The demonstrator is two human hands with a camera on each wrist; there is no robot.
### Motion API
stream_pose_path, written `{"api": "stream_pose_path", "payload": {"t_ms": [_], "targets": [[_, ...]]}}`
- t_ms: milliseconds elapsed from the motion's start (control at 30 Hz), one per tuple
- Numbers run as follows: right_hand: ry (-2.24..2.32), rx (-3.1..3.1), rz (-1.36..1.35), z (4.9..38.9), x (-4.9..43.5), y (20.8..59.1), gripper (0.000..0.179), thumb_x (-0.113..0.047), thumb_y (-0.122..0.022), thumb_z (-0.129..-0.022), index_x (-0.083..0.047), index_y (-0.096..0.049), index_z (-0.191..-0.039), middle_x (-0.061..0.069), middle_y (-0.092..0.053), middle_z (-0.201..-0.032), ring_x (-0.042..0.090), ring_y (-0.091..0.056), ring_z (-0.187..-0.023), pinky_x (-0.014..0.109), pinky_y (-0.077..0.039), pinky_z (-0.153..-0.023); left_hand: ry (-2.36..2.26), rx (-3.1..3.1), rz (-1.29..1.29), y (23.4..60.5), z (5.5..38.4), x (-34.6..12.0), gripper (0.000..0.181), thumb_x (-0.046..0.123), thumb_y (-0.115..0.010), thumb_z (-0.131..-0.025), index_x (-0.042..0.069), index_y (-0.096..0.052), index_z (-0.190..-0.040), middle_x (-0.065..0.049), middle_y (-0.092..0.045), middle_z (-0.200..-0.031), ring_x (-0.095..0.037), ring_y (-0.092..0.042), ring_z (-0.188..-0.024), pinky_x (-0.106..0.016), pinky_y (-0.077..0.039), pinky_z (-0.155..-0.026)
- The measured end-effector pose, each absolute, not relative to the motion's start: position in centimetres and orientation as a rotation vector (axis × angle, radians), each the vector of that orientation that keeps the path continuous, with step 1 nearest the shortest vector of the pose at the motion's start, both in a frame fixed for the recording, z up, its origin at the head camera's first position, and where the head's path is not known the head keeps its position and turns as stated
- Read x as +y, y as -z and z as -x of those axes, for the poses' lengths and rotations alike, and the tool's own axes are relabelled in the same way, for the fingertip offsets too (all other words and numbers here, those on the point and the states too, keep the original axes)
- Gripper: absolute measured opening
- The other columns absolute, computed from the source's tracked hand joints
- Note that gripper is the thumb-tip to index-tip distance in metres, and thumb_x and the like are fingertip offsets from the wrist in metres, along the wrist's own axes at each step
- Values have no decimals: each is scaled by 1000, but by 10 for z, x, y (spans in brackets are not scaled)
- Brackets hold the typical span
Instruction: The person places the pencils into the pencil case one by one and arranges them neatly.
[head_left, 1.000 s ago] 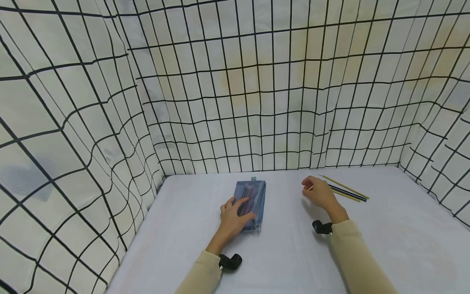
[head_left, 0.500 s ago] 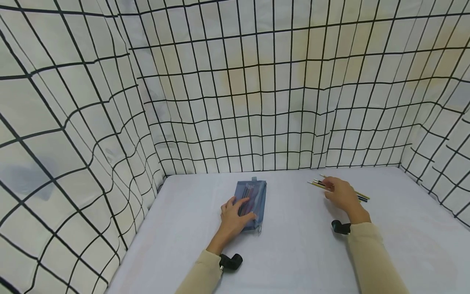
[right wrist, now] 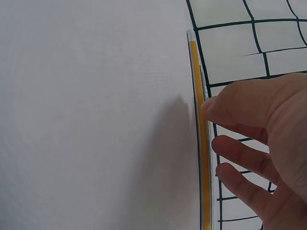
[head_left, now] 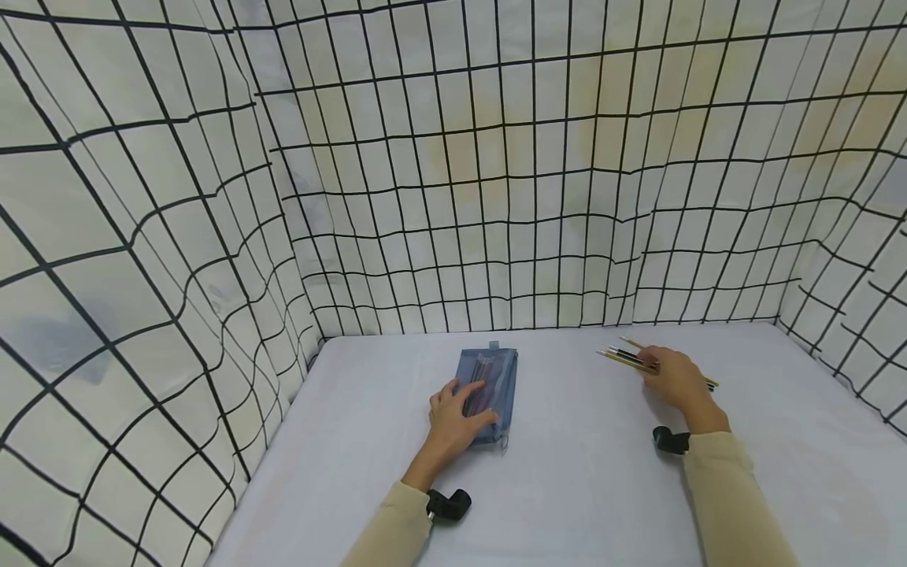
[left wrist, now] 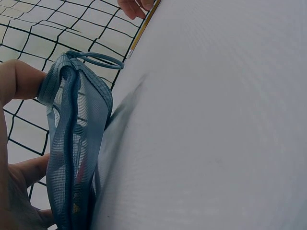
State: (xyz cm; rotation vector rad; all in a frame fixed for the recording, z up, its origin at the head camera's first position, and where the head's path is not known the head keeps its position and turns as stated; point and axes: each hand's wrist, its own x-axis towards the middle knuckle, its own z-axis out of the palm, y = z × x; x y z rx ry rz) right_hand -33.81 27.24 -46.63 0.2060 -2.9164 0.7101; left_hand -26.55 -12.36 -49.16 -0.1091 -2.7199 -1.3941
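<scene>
A blue mesh pencil case lies on the white table with several pencils showing through it. My left hand rests on it, fingers and thumb spread; the left wrist view has the zipped side of the case close up, with a cord loop at its end. My right hand is over several loose pencils, hiding their middles. A yellow pencil is nearest me, black ones beside it and another yellow one behind. In the right wrist view my thumb tip meets the yellow pencil, while the other fingers are apart.
A white sheet with a black grid net rises behind the table and along both sides. The net meets the table's back edge a little beyond the pencils. Each wrist wears a small black camera.
My right hand has moved right from the pencils' left ends to over their middles, uncovering those ends. My left hand and the pencil case have stayed in place.
</scene>
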Motion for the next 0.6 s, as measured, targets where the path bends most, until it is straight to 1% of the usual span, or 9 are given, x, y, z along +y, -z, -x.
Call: {"api": "stream_pose_path", "payload": {"t_ms": [267, 433, 600], "targets": [[-692, -2936, -206, 339, 276, 468, 39, -5, -66, -89, 5, -65, -126, 26, -70, -120, 46, -62, -113, 63, -45, -98, 1395, -2719, 106, 493, 266, -123, 69, 43, -72, -78, 26, -59, -144, -19, -27, -165, -44, -18, -149, -73, -25, -110], [-698, -2943, -187, 339, 276, 468, 39, -4, -66, -88, 5, -64, -126, 25, -70, -117, 44, -63, -110, 62, -46, -96, 1393, -2722, 104, 492, 266, -123, 69, 44, -72, -78, 27, -59, -144, -19, -27, -165, -44, -18, -149, -74, -26, -110], [-706, -2981, -141, 339, 276, 467, 40, -2, -65, -88, 4, -63, -128, 25, -69, -119, 45, -62, -112, 62, -46, -96, 1391, -2723, 105, 493, 266, -123, 69, 43, -72, -79, 26, -59, -144, -19, -27, -165, -44, -19, -149, -73, -26, -110]]}}
